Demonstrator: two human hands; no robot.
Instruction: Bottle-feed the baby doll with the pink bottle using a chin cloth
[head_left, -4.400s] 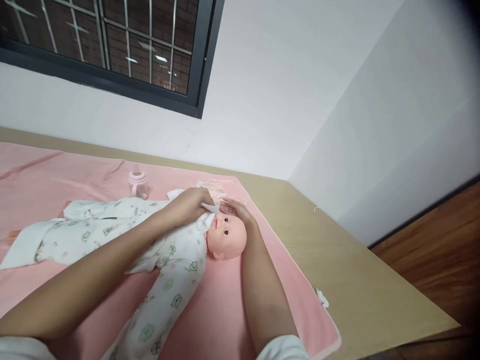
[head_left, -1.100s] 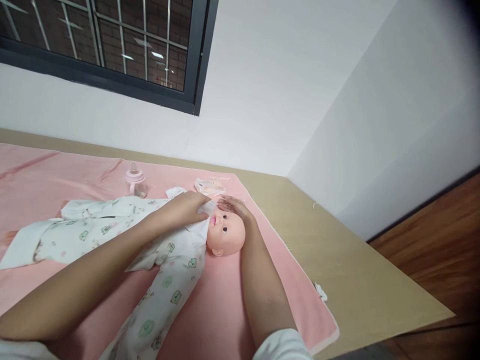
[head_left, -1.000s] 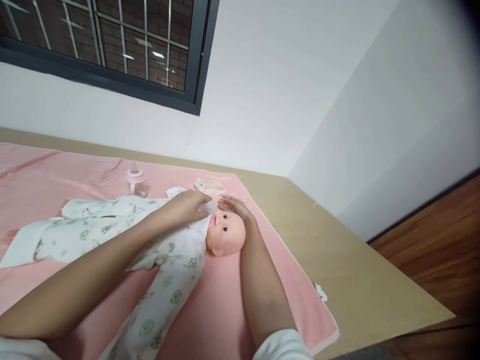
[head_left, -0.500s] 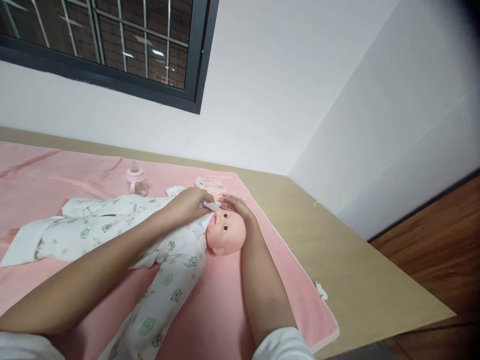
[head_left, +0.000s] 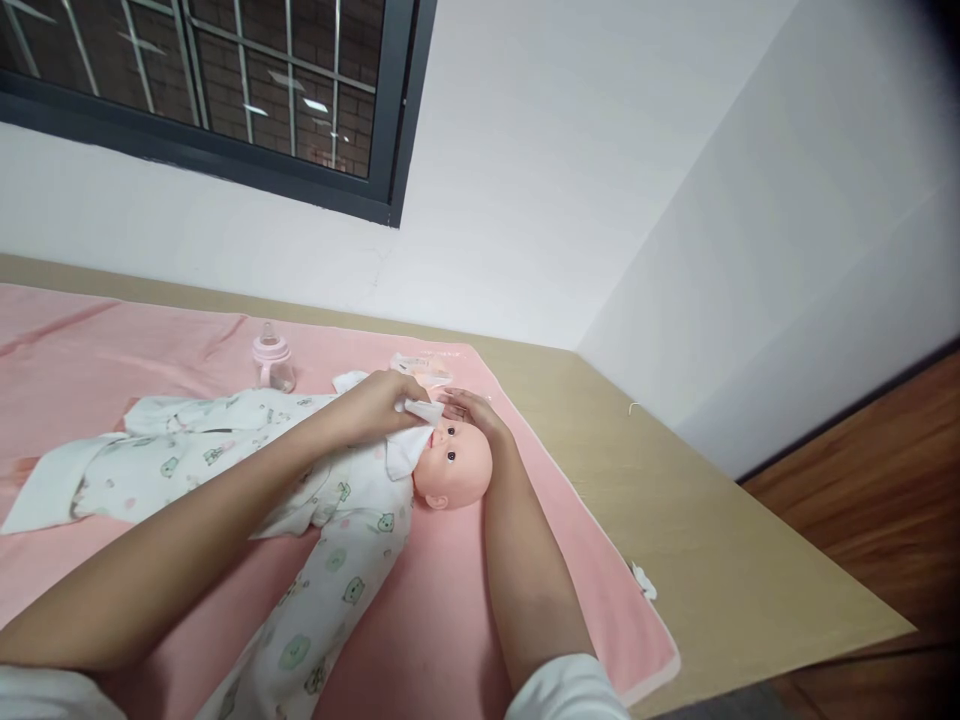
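A baby doll [head_left: 463, 472] lies on its back, its head toward the right, in a white outfit [head_left: 337, 530] printed with green animals. My left hand [head_left: 379, 402] pinches a thin white wipe or tissue [head_left: 409, 450], which hangs over the doll's chin and mouth. Around the far side of the doll's head curves my right hand [head_left: 480, 410], its fingers stretched out and seemingly resting against the head. Part of the doll's body is hidden behind my left forearm.
A pink mat [head_left: 450, 590] covers much of the tan tabletop [head_left: 637, 470]. Beyond the doll stand a pink baby bottle [head_left: 274, 362] and a clear plastic packet [head_left: 420, 368]. A crumpled white scrap [head_left: 643, 582] lies at the mat's right edge. A wall and barred window are behind.
My left hand has shifted slightly, and more of the white wipe now shows, draped lower across the doll's mouth and chin. My right hand has stayed beside the head.
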